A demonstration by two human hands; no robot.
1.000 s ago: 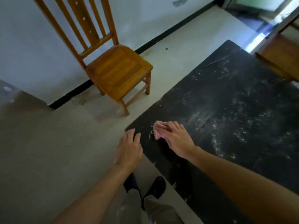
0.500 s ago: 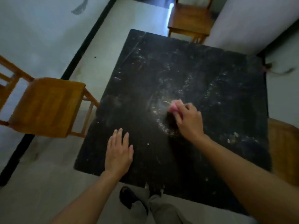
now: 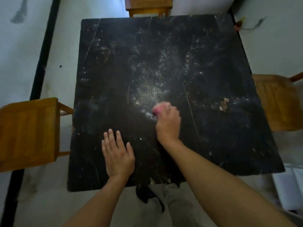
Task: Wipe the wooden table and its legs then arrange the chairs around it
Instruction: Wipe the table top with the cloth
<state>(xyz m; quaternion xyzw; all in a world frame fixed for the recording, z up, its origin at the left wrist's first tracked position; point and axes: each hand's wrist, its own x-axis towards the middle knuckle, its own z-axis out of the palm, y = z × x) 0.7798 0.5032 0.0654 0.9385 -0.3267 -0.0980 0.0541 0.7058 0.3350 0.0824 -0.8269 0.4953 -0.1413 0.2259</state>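
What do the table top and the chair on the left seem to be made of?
Table top: probably wood planks with a worn black finish; plank seams, scratches and pale chips show. Left chair: wood with an orange-brown, slightly glossy finish; the seat shows slats.

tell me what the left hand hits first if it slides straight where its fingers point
Likely nothing: the left hand lies flat on the table, and ahead of its fingers is only bare top to the far edge. The pink cloth in the right hand sits right of that line.
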